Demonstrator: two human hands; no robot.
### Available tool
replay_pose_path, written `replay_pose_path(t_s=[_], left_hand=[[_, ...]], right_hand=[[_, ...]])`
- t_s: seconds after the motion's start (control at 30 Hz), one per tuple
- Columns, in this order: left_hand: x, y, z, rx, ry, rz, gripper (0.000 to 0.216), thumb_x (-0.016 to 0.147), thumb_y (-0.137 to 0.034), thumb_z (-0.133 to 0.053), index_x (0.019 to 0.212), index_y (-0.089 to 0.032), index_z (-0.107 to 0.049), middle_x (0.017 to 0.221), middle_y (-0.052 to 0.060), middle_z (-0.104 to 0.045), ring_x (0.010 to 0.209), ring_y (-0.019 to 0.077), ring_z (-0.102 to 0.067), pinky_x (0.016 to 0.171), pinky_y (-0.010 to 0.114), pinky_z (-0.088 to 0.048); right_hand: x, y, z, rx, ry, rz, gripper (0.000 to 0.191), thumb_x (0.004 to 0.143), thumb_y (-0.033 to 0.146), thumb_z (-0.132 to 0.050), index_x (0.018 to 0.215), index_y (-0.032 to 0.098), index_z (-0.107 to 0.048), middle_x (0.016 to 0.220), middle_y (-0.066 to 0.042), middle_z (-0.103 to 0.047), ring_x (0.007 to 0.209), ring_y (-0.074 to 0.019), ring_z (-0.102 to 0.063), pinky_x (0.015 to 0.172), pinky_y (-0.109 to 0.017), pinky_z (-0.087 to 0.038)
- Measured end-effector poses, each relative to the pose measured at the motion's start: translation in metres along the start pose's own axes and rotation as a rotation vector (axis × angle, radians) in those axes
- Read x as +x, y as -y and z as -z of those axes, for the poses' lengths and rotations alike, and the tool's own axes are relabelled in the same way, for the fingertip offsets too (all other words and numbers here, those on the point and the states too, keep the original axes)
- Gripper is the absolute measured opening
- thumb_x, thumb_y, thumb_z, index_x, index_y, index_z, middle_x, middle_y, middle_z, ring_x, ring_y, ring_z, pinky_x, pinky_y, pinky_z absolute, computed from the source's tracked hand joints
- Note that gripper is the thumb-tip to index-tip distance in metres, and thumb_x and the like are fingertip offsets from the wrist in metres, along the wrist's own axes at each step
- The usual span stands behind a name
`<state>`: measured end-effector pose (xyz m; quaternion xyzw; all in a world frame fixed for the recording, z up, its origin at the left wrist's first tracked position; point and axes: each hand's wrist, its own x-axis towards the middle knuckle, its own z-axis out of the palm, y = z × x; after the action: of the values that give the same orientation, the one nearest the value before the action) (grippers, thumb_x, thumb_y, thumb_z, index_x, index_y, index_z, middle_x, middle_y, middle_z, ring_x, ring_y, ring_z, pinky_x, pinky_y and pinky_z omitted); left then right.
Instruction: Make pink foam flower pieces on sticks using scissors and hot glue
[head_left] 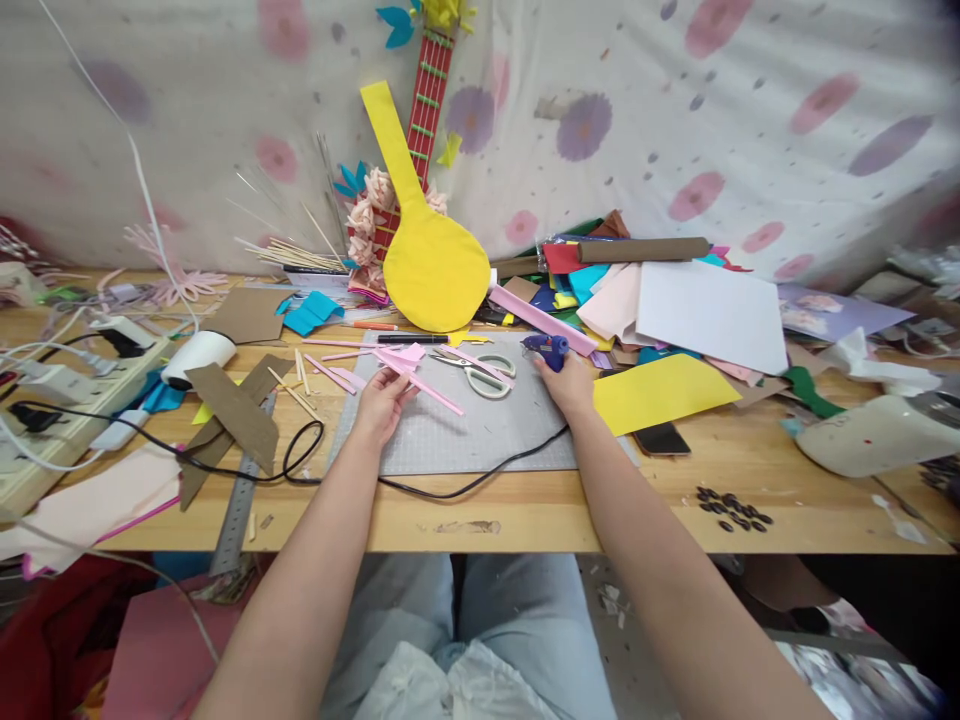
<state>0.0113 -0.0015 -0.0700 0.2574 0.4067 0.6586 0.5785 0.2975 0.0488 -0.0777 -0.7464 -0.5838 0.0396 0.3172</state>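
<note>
My left hand (pixel 384 398) pinches a pink paper piece (pixel 409 362) with a long pink strip over the grey cutting mat (pixel 480 440). Wrapped around a blue glue gun (pixel 546 349) at the mat's far right corner is my right hand (pixel 568 385). The gun's black cord (pixel 465 485) trails across the mat's front edge. White-handled scissors (pixel 484 372) lie on the mat between both hands. More pink strips (pixel 330 368) lie left of the mat. A black pen (pixel 412 339) rests along the mat's far edge.
A yellow guitar-shaped cutout (pixel 431 255) leans at the back. Coloured paper sheets (pixel 675 310) pile up on the right, with a phone (pixel 661 438) and dark beads (pixel 731 508). Left: cardboard pieces (pixel 236 405), a metal ruler (pixel 240 500), a power strip (pixel 67 410), a white tape roll (pixel 196 355).
</note>
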Motion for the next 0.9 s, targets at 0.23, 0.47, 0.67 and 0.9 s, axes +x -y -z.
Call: replay_pose_path(t_s=[0.23, 0.47, 0.67, 0.9], left_hand=[[0.003, 0.005, -0.001, -0.030, -0.046, -0.066, 0.018, 0.061, -0.011, -0.068, 0.073, -0.016, -0.055, 0.078, -0.001, -0.062, 0.076, 0.0094, -0.060, 0.077, 0.026, -0.049], [0.003, 0.009, -0.004, -0.023, -0.044, -0.106, 0.019, 0.061, -0.015, -0.068, 0.075, -0.016, -0.055, 0.078, -0.001, -0.062, 0.079, 0.0101, -0.060, 0.080, 0.028, -0.048], [0.001, 0.010, -0.006, -0.033, -0.043, -0.120, 0.021, 0.059, -0.014, -0.069, 0.073, -0.015, -0.054, 0.076, -0.001, -0.062, 0.078, 0.0101, -0.060, 0.080, 0.029, -0.048], [0.000, 0.014, -0.011, -0.047, -0.060, -0.179, 0.028, 0.054, -0.020, -0.073, 0.073, -0.016, -0.053, 0.078, 0.000, -0.061, 0.087, 0.0126, -0.059, 0.084, 0.029, -0.046]], right_hand=[[-0.028, 0.052, 0.029, 0.249, -0.242, 0.267, 0.048, 0.076, 0.050, -0.047, 0.107, 0.013, -0.049, 0.104, -0.014, -0.056, 0.098, -0.0218, -0.050, 0.086, -0.036, -0.037], [-0.066, 0.106, -0.012, 0.558, 0.559, 0.293, 0.045, 0.057, 0.042, -0.069, 0.092, 0.017, -0.055, 0.083, -0.003, -0.062, 0.069, -0.0121, -0.055, 0.065, -0.026, -0.044], [-0.069, 0.106, -0.036, 0.688, 0.460, 0.202, 0.018, 0.063, 0.030, -0.063, 0.074, 0.017, -0.058, 0.069, 0.001, -0.060, 0.064, -0.0105, -0.054, 0.063, -0.024, -0.042], [-0.076, 0.104, -0.035, 0.659, 0.322, 0.280, 0.011, 0.069, 0.028, -0.058, 0.069, 0.018, -0.057, 0.072, 0.000, -0.061, 0.067, -0.0117, -0.055, 0.064, -0.025, -0.043]])
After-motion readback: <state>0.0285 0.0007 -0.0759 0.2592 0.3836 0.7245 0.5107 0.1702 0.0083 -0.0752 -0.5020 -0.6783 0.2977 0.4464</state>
